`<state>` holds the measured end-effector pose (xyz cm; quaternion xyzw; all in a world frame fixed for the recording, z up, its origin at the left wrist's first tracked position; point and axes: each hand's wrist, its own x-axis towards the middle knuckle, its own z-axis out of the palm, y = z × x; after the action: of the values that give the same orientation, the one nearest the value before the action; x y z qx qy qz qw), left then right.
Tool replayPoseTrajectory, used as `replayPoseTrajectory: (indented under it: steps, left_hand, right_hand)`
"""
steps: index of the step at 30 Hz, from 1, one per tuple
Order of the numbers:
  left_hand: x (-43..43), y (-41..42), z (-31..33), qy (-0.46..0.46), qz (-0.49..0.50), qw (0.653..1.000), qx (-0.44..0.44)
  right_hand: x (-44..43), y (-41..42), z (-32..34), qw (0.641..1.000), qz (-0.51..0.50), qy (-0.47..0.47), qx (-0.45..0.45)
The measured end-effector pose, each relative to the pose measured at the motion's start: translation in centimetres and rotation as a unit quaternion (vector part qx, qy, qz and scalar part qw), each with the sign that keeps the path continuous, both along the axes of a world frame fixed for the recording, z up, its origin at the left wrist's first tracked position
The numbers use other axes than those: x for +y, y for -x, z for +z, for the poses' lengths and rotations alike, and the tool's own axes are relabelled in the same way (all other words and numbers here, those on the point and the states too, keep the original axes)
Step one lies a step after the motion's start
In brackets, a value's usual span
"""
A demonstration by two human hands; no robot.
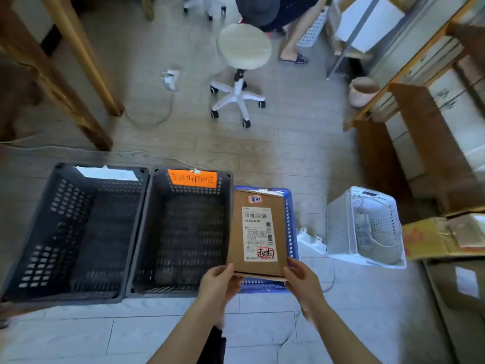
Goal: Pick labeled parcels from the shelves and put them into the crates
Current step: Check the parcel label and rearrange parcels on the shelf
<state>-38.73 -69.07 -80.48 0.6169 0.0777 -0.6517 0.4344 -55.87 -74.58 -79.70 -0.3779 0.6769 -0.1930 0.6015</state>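
Crates on the floor in a row, left to right: dark crate with a white tag (70,232) on its far rim; dark crate with an orange handwritten tag (183,232) just beside it, touching or nearly so; blue crate (291,227) on the right, mostly hidden behind what I'm holding. Both dark crates look bare inside. My left hand (217,285) grips the near left corner of a flat brown parcel (258,232); my right hand (301,282) grips the near right corner; parcel is held up over the blue crate, label side facing me. White shipping label (258,233) with barcodes and a red stamp near its bottom; text too small to read. White perforated basket (364,227) further right; shelves (430,106) with boxes beyond; white stool (242,64) across the floor.
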Motion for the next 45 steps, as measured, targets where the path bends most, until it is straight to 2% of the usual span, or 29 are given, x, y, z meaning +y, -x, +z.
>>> replayPoseTrajectory:
  steps: [3,6,10,16,20,24,28,32,36,41,45]
  left_hand:
    - [-3.6,2.0,-7.0,-0.073,0.017,0.997,0.025]
    - [-6.8,4.4,-14.6,-0.131,0.025,0.991,0.015]
    - [-10.4,7.1,-26.4,-0.185,0.013,0.982,-0.029]
    - [-16.0,8.3,-42.7,-0.215,0.052,0.973,-0.074]
    - [-19.9,8.0,-49.0,-0.236,0.083,0.96,-0.125]
    - [-21.4,7.8,-50.5,-0.212,0.073,0.964,-0.142]
    - [-20.0,7.8,-46.9,-0.185,0.027,0.976,-0.11]
    - [-17.8,6.8,-38.6,-0.183,-0.029,0.975,-0.124]
    - [-15.1,4.0,-27.7,-0.15,0.015,0.979,-0.137]
    - [-10.3,-3.3,-14.2,-0.108,0.103,0.973,-0.174]
    - [-4.0,-9.4,-2.6,-0.045,0.196,0.955,-0.217]
  right_hand:
    - [-3.0,1.3,-6.5,0.999,-0.026,-0.042,0.02]
    - [-5.5,2.7,-13.9,0.995,-0.047,-0.076,0.047]
    - [-9.3,4.3,-25.7,0.991,0.002,-0.088,0.098]
    - [-14.6,3.4,-43.1,0.991,0.049,-0.07,0.103]
    - [-17.1,0.6,-50.5,0.995,0.028,-0.048,0.086]
    - [-18.8,-1.3,-53.2,0.991,0.057,-0.062,0.108]
    - [-18.2,-0.4,-49.7,0.978,0.107,-0.074,0.166]
    - [-16.8,0.0,-41.1,0.974,0.13,-0.081,0.169]
    - [-15.5,-2.8,-29.9,0.975,0.151,-0.051,0.154]
    - [-13.8,-12.0,-15.3,0.968,0.239,0.01,0.082]
    - [-9.9,-20.3,-3.1,0.935,0.338,0.11,0.009]
